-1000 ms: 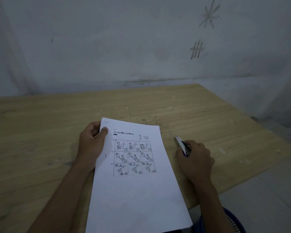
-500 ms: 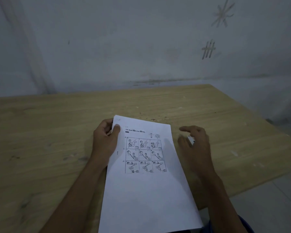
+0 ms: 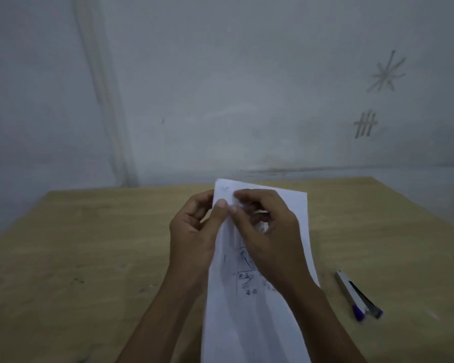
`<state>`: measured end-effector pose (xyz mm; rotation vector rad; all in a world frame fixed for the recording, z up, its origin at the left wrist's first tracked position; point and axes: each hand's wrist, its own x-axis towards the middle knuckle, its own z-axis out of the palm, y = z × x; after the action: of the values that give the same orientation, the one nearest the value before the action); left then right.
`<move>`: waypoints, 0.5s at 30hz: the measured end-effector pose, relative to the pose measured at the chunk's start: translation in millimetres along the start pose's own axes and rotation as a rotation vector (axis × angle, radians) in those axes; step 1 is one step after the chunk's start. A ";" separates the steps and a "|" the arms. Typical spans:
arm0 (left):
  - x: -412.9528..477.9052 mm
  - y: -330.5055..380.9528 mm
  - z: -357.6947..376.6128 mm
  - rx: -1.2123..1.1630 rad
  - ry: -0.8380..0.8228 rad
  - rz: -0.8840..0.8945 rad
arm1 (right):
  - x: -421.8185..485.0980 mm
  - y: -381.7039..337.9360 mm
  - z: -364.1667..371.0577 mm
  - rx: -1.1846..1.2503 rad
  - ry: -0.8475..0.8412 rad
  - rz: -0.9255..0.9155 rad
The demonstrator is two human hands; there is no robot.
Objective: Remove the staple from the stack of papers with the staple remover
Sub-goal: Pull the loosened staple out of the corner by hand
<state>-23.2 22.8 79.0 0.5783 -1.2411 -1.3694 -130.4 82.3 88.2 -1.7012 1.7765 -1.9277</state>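
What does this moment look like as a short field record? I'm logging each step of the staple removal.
papers: stack of papers, top end lifted off the table
left hand: left hand pinching the upper left edge, thumb on top
right hand: right hand fingertips at the top left corner, on the sheet
staple: too blurred to make out
staple remover: staple remover lying on the table right of the papers, in neither hand
stage: tool not in use

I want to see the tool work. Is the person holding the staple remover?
No, the staple remover lies on the table, while both hands grip the papers.
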 end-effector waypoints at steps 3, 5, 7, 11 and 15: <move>1.0 23.8 4.3 -0.062 -0.046 0.057 | 8.1 -16.3 5.5 0.030 0.131 -0.141; -0.4 34.5 5.8 -0.108 -0.079 0.086 | 8.4 -23.7 7.1 0.024 0.197 -0.231; -2.6 40.9 6.9 -0.128 -0.096 0.106 | 6.8 -28.8 6.7 -0.008 0.247 -0.302; -6.9 48.3 6.1 -0.159 -0.126 0.166 | 2.6 -37.3 5.8 -0.103 0.310 -0.432; -12.0 55.0 6.7 -0.166 -0.136 0.215 | 1.3 -42.0 6.7 -0.202 0.317 -0.542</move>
<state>-4.2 47.1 126.6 0.2322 -1.2450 -1.3299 -100.8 91.7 117.3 -2.2435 1.7886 -2.4123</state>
